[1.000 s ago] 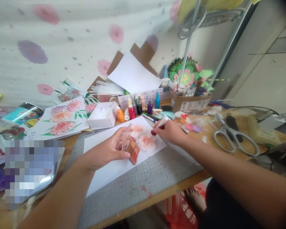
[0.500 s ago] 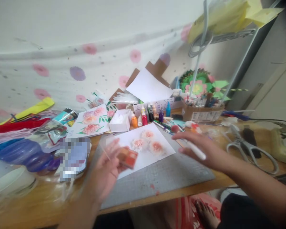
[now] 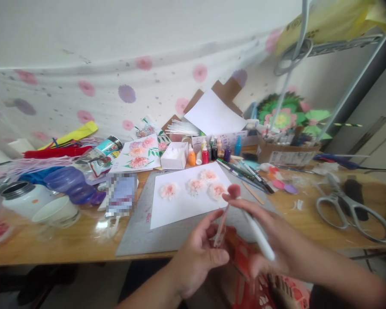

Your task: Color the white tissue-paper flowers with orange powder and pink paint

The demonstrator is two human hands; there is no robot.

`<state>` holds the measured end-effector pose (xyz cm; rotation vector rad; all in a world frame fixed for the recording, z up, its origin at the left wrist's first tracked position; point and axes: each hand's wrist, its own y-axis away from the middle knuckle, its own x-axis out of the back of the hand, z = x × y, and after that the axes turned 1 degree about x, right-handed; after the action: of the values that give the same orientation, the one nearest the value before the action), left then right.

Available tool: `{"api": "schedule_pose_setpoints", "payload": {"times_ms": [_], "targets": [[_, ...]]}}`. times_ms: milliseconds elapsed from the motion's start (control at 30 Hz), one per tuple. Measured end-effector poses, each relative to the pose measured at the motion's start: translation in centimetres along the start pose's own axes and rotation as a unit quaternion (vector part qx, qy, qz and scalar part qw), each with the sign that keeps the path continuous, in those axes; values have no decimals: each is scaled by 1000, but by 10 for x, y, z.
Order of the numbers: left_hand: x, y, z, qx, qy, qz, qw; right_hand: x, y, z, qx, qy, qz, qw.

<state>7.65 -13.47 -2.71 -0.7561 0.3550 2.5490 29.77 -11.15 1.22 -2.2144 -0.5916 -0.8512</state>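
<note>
My left hand (image 3: 197, 253) is closed on a small clear-lidded palette box (image 3: 229, 240) with orange-red colour inside, held in front of the table's near edge. My right hand (image 3: 270, 234) grips a white sponge-tipped dauber (image 3: 255, 227) whose pink tip sits by my fingertips, close above the box. Beyond both hands a white sheet (image 3: 180, 206) with several dabbed pink flowers lies on a grey cutting mat (image 3: 135, 231).
Small ink bottles (image 3: 212, 152), a white box (image 3: 174, 156), pens (image 3: 244, 171) and a cardboard box of markers (image 3: 289, 154) line the back. Scissors (image 3: 350, 206) lie at right. A flower print (image 3: 138, 156), purple bottle (image 3: 70, 184), white jar (image 3: 22, 197) and cup (image 3: 56, 210) stand left.
Both hands drew back from the sheet toward me, off the table's edge. The view swung left and up, so a further flower on the sheet and more clutter at left show.
</note>
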Motion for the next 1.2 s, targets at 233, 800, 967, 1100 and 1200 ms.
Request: {"api": "schedule_pose_setpoints", "payload": {"times_ms": [233, 800, 967, 1100, 1200], "targets": [[28, -18, 56, -104, -65, 145, 982, 14, -39, 15, -172, -132, 151, 964], [91, -74, 113, -67, -275, 97, 954, -55, -165, 60, -222, -30, 44, 974], [96, -74, 112, -74, -305, 97, 945, -52, -162, 64, -203, -39, 24, 978], [102, -72, 111, -79, -332, 119, 932, -52, -163, 65, -200, -43, 21, 979], [105, -72, 109, -84, -336, 116, 931, -55, -163, 66, -195, -40, 22, 980]]}}
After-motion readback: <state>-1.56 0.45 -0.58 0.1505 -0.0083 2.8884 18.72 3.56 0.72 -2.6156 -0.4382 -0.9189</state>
